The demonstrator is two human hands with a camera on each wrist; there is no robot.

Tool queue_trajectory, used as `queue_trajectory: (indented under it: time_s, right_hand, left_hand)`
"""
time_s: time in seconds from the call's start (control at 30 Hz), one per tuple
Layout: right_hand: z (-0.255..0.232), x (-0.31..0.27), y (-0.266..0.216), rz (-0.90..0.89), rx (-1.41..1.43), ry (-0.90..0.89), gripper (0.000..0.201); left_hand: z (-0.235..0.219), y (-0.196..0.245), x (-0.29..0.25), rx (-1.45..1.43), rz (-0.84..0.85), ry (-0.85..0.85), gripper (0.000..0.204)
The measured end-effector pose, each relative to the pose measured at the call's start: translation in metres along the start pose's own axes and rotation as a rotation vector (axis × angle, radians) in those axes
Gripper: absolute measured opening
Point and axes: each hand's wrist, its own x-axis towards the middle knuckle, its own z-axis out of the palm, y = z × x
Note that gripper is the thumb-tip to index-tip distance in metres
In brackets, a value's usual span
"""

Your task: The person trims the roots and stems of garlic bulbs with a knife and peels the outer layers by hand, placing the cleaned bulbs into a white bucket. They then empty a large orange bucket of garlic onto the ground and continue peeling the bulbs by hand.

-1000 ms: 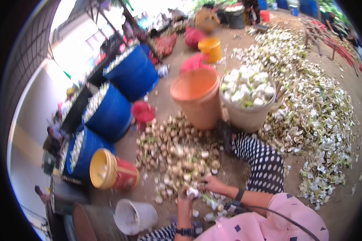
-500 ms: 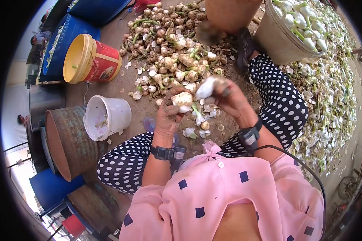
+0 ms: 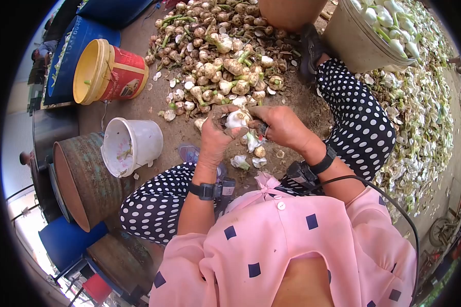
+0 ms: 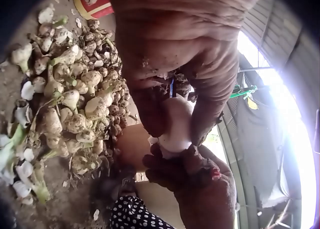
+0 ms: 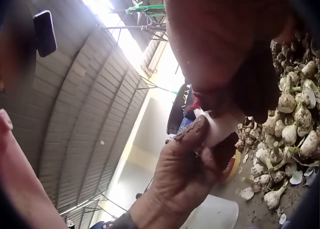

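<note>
My left hand (image 3: 217,132) grips a white garlic bulb (image 3: 237,119) between thumb and fingers, in front of the body. From the other side my right hand (image 3: 283,125) meets it, its curled fingers and thumb pinching the bulb's end. The left wrist view shows the bulb (image 4: 177,126) smooth and white between both sets of soil-stained fingers; a bit of red shows at the right hand. Just beyond lies a pile of soil-covered garlic (image 3: 215,71) with green stems. Peeled skins (image 3: 239,162) are on the ground close below the hands.
A bucket (image 3: 353,46) full of clean white bulbs stands at upper right, beside an orange bucket (image 3: 292,15). At left are a red-and-yellow bucket (image 3: 128,74), a white bucket (image 3: 148,146) and a rusty drum (image 3: 95,179). Peelings (image 3: 420,138) cover the ground at right.
The head view has tilted down. Half a second ago, the left hand held a brownish-white bulb and the right a white one, apart; now both hands meet at one white bulb.
</note>
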Motion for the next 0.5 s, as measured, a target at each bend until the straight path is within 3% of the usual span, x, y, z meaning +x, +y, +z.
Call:
queue_trajectory:
  time_s: [0.13,0.2,0.23,0.3,0.33,0.37,0.4,0.43,0.5]
  right_hand:
    - [0.002,-0.003,-0.006,0.017,-0.012,-0.039,0.020]
    - [0.006,-0.004,-0.002,-0.021,-0.063,0.049,0.018]
    - [0.005,-0.003,0.001,-0.019,-0.064,0.052,0.018]
    - [0.004,-0.001,0.006,0.165,0.368,0.010,0.017]
    - [0.004,-0.001,0.008,0.165,0.368,0.013,0.017]
    - [0.004,-0.001,0.009,0.271,0.711,0.025,0.018]
    - [0.004,-0.001,0.010,0.376,1.055,0.036,0.019]
    - [0.003,-0.002,0.009,0.375,1.056,0.037,0.019]
    - [-0.003,-0.004,0.005,0.127,0.290,-0.048,0.019]
  left_hand:
    - [-0.001,0.002,-0.007,0.006,-0.028,-0.017,0.048]
    - [0.003,0.006,-0.009,-0.012,-0.015,-0.040,0.048]
    - [0.006,0.010,-0.013,-0.149,-0.039,-0.027,0.045]
    - [0.008,0.012,-0.013,-0.284,-0.062,-0.017,0.042]
    - [0.007,0.010,-0.010,-0.430,-0.082,-0.056,0.040]
    - [0.004,0.008,-0.006,-0.577,-0.102,-0.095,0.038]
    - [-0.001,0.007,-0.003,-0.509,-0.171,-0.077,0.035]
    - [0.000,0.004,-0.002,-0.508,-0.171,-0.077,0.035]
    - [0.011,0.006,0.002,-0.515,-0.271,0.046,0.034]
